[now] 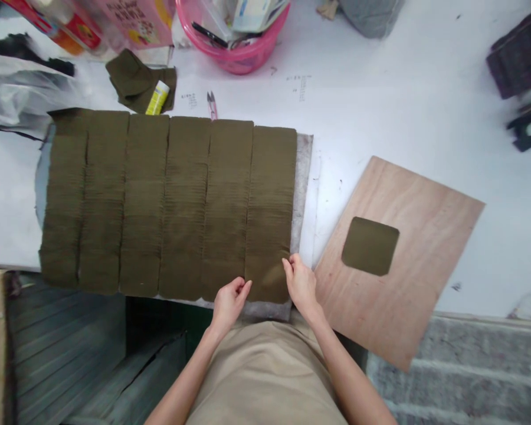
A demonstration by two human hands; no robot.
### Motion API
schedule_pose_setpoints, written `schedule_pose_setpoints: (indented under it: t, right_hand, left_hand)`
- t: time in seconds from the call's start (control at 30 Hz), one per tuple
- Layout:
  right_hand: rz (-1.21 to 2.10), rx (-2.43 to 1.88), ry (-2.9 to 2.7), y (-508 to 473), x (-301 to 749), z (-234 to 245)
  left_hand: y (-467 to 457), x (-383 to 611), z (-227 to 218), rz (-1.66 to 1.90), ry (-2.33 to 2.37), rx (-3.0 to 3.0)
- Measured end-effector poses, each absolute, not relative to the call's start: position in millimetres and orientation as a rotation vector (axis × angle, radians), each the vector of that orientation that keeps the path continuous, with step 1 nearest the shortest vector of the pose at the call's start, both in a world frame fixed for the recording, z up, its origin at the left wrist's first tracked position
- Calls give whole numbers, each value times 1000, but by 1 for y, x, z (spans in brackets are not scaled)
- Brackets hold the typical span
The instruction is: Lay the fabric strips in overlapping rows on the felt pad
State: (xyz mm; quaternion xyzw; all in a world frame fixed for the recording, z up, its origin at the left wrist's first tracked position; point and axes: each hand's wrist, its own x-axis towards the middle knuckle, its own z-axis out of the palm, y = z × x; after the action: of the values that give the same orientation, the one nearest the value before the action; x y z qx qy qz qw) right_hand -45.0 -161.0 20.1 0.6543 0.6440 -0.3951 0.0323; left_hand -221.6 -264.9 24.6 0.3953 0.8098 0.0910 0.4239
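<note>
Overlapping olive-green fabric pieces (186, 206) lie in several columns on a grey board (301, 195), their edges making close-set ridges. At the near end of the rightmost column, my left hand (229, 304) pinches the left edge of the front fabric piece (268, 280). Across from it, my right hand (302, 288) has thumb and finger closed on that piece's right edge. A single olive fabric piece (370, 246) with cut corners lies flat on a plywood board (411, 218), right of my right hand.
Beyond the columns are pink-handled thread snips (212, 106), a yellow tube (158, 98) and loose olive pieces (133, 77). A pink basket (243, 59) with odds and ends stands behind. Dark objects (520, 59) sit far right. The plywood overhangs the table's front edge.
</note>
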Motion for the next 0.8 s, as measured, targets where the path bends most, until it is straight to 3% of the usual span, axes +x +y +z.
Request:
schedule_pose_setpoints:
  t: [0.8]
  right_hand:
    - [-1212, 2050, 1956, -160, -46, 15]
  left_hand:
    - [-261, -221, 22, 90, 2056, 1030]
